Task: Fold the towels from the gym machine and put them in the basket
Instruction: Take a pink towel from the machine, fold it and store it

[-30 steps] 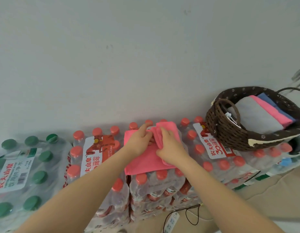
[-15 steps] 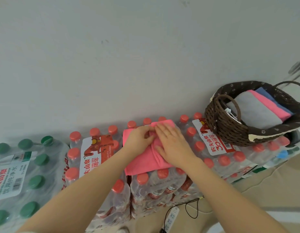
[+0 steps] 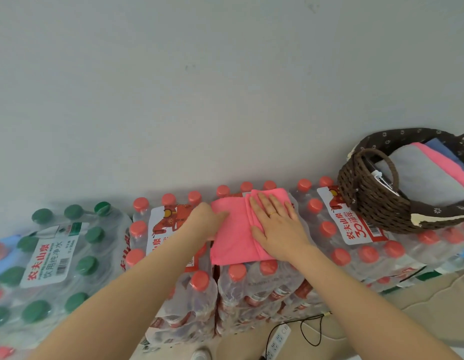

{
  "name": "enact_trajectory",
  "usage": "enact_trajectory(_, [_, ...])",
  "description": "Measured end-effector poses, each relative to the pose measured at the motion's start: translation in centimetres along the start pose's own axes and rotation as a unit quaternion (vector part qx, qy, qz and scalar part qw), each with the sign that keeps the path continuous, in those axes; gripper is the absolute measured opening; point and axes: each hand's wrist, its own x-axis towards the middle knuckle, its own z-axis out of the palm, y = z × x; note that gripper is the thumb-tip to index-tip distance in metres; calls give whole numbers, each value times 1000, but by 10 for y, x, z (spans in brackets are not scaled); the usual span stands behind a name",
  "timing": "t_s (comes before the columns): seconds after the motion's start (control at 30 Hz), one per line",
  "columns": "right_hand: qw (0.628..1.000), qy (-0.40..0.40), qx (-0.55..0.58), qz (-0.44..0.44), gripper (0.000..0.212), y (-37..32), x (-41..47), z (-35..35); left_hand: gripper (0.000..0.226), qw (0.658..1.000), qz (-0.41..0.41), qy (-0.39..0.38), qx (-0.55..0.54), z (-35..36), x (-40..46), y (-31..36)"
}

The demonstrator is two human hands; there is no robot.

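Pink towel [image 3: 234,237] folded on bottle packs [image 3: 251,289]; right hand [image 3: 276,224] presses flat, left hand [image 3: 207,220] grip unclear. Basket [image 3: 376,203] holds three; this one left.

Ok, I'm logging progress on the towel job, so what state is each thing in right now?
Pink towel: folded, lying flat on the bottle packs, not yet in the basket.
Right hand: open, flat, pressing the towel.
Left hand: on the towel's left edge; grip cannot be told.
Basket: upright on the packs, holding folded grey, pink and blue towels.
Red-capped bottle packs: shrink-wrapped, capped.
Green-capped pack: wrapped, capped.
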Motion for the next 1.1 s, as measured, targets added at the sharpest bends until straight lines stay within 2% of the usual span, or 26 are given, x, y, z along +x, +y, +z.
enact_trajectory(0.07, [1000, 1, -2, 0, 84, 0, 1, 0, 41, 997, -44, -46, -46, 3, -8, 1])
enact_trajectory(0.17, [1000, 5, -1, 0, 84, 0, 2, 1, 50, 995, -44, -29, -85, 10, -13, -2])
enact_trajectory(0.27, [1000, 5, -15, 11, 88, -5, 1, -3, 44, 976, -51, -46, -207, 14, -11, 2])
enact_trajectory(0.43, [998, 10, 30, 52, 67, -25, 1, -9, 42, 943, -99, -74, -310, 7, -6, -3])
enact_trajectory(0.53, [996, 34, 64, 48, 61, -28, 4, -6, 36, 915, -79, -106, -382, 5, -10, -12])
enact_trajectory(0.7, [996, 31, 63, 54, 66, -42, 9, -12, 30, 904, -13, -68, -423, -7, -13, -23])
enact_trajectory(0.83, [996, 20, 60, 58, 63, -75, 17, -9, 26, 916, -17, -8, -401, -28, -12, -42])
enact_trajectory(0.97, [993, -2, 100, 60, 65, -81, 22, -10, 29, 905, -23, 6, -424, -33, -13, -48])
enact_trajectory(1.1, [987, 127, 58, 78, 37, -81, 8, -6, 13, 898, 36, 18, -437, -25, -18, -32])
